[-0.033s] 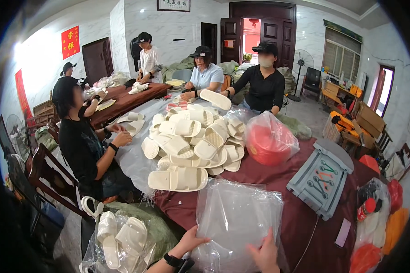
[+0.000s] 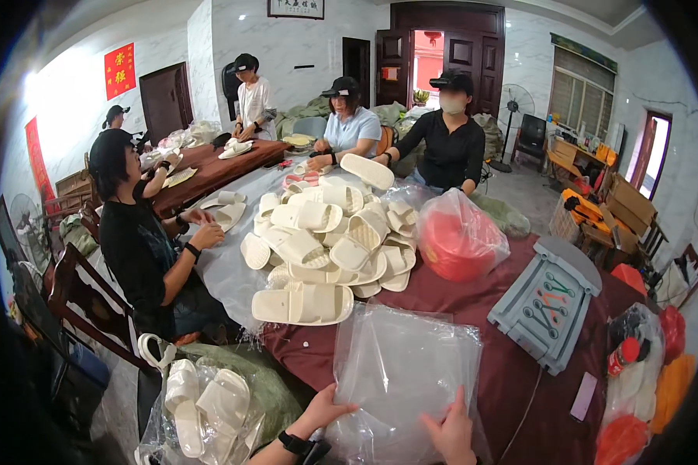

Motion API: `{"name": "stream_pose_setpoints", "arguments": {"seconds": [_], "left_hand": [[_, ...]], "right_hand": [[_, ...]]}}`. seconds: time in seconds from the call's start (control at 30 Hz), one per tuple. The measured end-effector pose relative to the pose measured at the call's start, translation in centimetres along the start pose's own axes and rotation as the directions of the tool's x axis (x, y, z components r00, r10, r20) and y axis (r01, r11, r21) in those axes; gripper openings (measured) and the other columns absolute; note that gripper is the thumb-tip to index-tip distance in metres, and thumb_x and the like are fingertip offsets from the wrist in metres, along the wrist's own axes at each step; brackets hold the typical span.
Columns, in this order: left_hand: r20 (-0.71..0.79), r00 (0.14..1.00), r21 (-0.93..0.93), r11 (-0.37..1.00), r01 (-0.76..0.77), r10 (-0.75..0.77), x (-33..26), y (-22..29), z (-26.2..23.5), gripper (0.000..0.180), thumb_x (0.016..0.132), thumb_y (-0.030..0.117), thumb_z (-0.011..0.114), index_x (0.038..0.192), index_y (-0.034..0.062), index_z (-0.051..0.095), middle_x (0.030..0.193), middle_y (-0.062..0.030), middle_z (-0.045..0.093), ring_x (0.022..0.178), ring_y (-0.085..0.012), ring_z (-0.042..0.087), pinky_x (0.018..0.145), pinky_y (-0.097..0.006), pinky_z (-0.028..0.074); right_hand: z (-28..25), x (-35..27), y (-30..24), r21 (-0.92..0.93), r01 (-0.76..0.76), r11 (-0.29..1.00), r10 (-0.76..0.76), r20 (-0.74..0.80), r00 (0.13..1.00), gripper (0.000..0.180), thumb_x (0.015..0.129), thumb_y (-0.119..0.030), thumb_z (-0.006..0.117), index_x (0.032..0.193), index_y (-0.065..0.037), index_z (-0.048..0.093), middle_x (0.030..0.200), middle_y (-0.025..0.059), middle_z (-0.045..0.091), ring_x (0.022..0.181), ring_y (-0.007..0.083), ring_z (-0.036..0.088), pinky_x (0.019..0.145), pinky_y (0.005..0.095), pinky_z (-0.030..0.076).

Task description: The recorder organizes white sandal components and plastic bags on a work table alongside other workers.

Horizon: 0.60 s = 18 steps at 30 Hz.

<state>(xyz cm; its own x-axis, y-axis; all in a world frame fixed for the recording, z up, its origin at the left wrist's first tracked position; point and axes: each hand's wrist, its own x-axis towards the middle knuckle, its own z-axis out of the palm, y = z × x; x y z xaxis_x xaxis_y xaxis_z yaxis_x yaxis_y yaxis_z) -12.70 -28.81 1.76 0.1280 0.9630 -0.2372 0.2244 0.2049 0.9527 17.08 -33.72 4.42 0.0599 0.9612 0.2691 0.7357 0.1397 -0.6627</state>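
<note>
A: Maroon cloth covers the long table (image 2: pixel 473 310), the largest item in view. What lies on it?

B: At its centre is a heap of cream slippers (image 2: pixel 326 240), resting partly on a clear sheet. Just right of the heap stands a clear bag of red items (image 2: pixel 457 236). Further right, near the table's edge, is a grey plastic tray (image 2: pixel 547 302) with tool shapes moulded into its top.

A: Where are the clear plastic bags?

B: The stack of clear plastic bags (image 2: pixel 403 372) lies flat on the table's near edge, directly in front of the wearer and just below the slipper heap.

A: State of the hands?

B: The left hand (image 2: pixel 326 411) rests on the stack's lower left corner, fingers spread and lying on the plastic; it wears a black wrist strap. The right hand (image 2: pixel 450 430) lies on the lower right part of the stack, fingers extended flat. Neither hand is closed; whether either pinches a sheet cannot be told.

A: Anything below the table?

B: At lower left sits a sack of bagged slippers (image 2: pixel 205 407). Four people work along the table's left and far sides, one in a black shirt (image 2: pixel 143 248) nearest.
</note>
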Motion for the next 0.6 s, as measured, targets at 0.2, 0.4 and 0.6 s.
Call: {"name": "stream_pose_setpoints", "arguments": {"seconds": [0.2,0.4,0.6], "left_hand": [[-0.020,0.997,0.040,0.996,-0.078,0.079,0.3,-2.7,0.1,0.064,0.077,0.026,0.080,0.127,-0.0030,0.052,0.110,-0.0135,0.067,0.099,-0.0209,0.065,0.089,-0.033,0.049],[0.001,1.000,-0.070,0.997,-0.025,0.025,0.3,-1.1,0.1,0.063,0.077,0.018,0.083,0.127,-0.0039,0.050,0.112,-0.0089,0.065,0.100,-0.0146,0.061,0.088,-0.031,0.050],[0.006,0.999,0.021,0.999,-0.038,0.038,0.9,-1.2,0.2,0.058,0.075,0.014,0.080,0.124,-0.0018,0.054,0.108,-0.0116,0.068,0.100,-0.0184,0.064,0.088,-0.033,0.051]], "right_hand": [[-1.8,0.1,-3.0,0.060,-0.176,0.983,0.166,0.146,0.975,0.065,0.078,-0.015,0.073,0.135,0.000,0.046,0.095,0.0145,0.059,0.077,0.0296,0.062,0.069,0.0398,0.050],[-0.8,1.7,-0.6,0.099,-0.096,0.990,0.094,0.028,0.995,0.063,0.080,0.000,0.058,0.140,-0.002,0.043,0.083,0.0124,0.059,0.065,0.0220,0.058,0.061,0.0338,0.048],[-4.0,2.5,-1.8,0.194,-0.075,0.978,0.117,-0.220,0.968,0.060,0.083,0.007,0.051,0.142,-0.003,0.041,0.085,0.0125,0.052,0.062,0.0214,0.057,0.058,0.0341,0.049]]}}
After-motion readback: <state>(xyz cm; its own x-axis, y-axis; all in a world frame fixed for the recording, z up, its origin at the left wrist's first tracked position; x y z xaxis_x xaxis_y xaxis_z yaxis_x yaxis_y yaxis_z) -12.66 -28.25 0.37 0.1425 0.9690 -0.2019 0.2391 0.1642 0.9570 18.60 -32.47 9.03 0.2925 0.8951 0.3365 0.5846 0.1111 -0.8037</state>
